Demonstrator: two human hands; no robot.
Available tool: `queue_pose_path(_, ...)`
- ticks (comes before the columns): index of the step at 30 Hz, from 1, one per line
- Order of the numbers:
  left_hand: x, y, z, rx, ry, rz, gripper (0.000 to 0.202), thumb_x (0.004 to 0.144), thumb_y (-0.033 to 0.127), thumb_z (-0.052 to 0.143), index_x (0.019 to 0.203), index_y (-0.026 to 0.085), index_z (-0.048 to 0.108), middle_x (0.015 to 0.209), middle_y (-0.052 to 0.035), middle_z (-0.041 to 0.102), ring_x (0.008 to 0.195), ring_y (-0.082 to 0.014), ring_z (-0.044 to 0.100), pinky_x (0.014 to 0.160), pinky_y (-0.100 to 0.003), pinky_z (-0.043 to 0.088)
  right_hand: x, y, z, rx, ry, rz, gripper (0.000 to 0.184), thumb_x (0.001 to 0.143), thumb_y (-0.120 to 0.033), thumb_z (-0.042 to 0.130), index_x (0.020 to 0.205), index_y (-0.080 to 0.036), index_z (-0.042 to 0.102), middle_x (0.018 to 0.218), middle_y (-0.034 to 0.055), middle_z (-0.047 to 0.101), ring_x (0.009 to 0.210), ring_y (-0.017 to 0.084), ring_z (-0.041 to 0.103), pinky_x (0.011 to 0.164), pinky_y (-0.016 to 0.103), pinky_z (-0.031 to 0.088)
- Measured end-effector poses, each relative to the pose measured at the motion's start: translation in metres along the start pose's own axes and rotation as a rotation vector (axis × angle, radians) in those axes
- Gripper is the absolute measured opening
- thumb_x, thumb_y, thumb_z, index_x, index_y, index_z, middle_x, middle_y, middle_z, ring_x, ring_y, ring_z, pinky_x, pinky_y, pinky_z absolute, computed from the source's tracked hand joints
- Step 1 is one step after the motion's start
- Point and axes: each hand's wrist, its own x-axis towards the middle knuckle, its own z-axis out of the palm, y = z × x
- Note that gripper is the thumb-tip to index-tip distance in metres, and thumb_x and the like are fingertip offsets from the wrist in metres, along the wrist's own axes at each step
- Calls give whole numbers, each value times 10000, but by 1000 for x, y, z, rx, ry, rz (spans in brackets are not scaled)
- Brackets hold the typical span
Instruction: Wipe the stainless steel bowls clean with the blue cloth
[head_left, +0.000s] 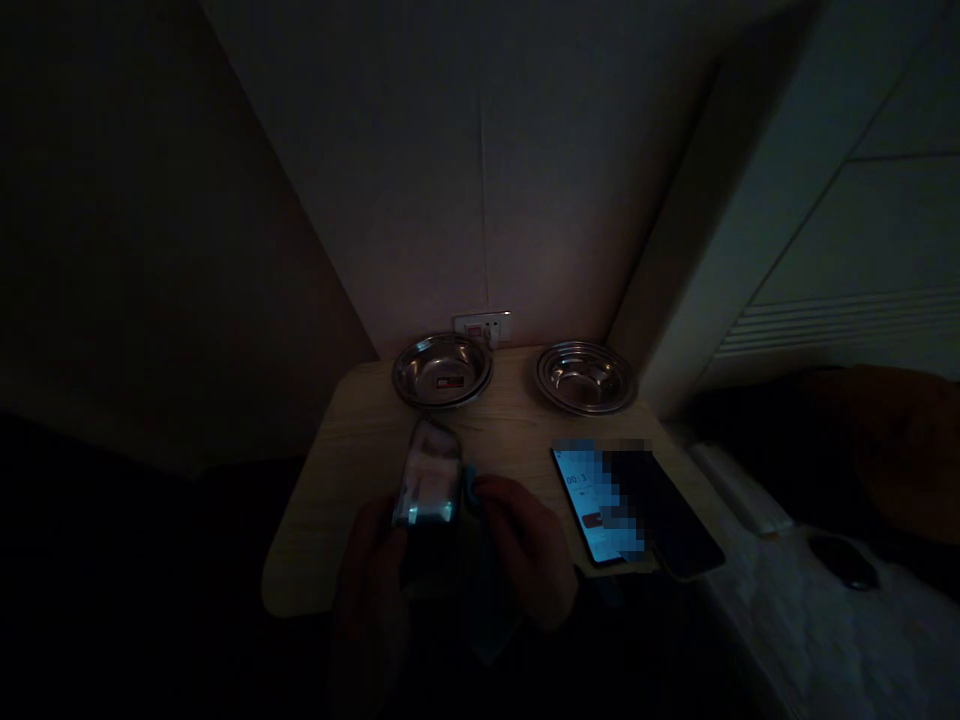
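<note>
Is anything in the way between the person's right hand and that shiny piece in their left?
Only the blue cloth pinched in the right hand, beside the right edge of the shiny piece; it's too dark to tell if they touch. The metal bowls sit farther back, clear of that gap.

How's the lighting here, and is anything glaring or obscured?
Head view: very dim overall, nearly black at lower left; head view: the lit phone is brightest, pixelated blocks hiding part of it; head view: bright glare on the shiny object in the left hand, softer glints on the metal bowls.
</note>
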Motion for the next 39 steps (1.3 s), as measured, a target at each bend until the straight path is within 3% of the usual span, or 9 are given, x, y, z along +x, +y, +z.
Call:
queue_pose_path(12,5,-30,-3,62,12,139,264,774,361,482,920,219,651,940,-46,675,868,-210,609,748,-297,483,2,-10,-9,-48,14,-66,242,864,-130,473,1020,-233,627,1017,49,670,946,163,626,826,293,514)
queue_pose_path(20,-2,-34,7,78,51,108,353,787,422,473,989,191,647,1044,-78,673,963,-221,613,834,-317,483,10,-26,1,-261,-1,-393,274,881,-128,486,1124,-195,591,1041,84,648,962,184,563,826,320,514)
queue_pose_path(23,-1,-32,8,108,85,167,351,791,439,460,915,183,667,948,-81,698,875,-209,639,763,-298,507,17,-26,5,-372,-65,-504,282,901,-191,470,1160,-179,580,1070,88,646,977,216,532,826,350,515)
queue_pose_path(27,3,-31,7,201,50,321,334,830,394,424,777,182,676,739,-72,709,647,-174,646,586,-255,500,28,-29,6,-423,-88,-480,280,909,-203,447,1148,-187,593,1067,90,636,952,223,533,818,372,514)
queue_pose_path(30,8,-40,6,225,138,356,321,819,399,445,724,190,670,726,-89,704,676,-192,646,625,-280,498,28,-32,9,-407,-100,-478,271,914,-199,440,1132,-225,601,1022,75,649,934,210,542,781,354,518)
queue_pose_path(32,10,-49,6,244,200,381,287,744,449,551,785,197,683,828,-105,707,806,-230,643,732,-323,494,26,-33,11,-393,-118,-503,269,917,-206,439,1129,-228,602,997,72,659,926,208,542,749,339,520)
queue_pose_path(34,9,-57,7,280,303,457,321,778,465,500,824,207,686,846,-104,697,826,-230,636,742,-333,490,28,-34,11,-389,-109,-521,267,909,-195,446,1120,-210,609,1010,83,656,918,216,534,754,357,513)
queue_pose_path(39,3,-64,8,323,349,488,286,800,423,499,904,218,671,909,-107,684,911,-244,615,813,-365,471,34,-37,12,-373,-122,-487,282,910,-191,425,1125,-209,607,1021,86,650,912,215,525,755,364,505)
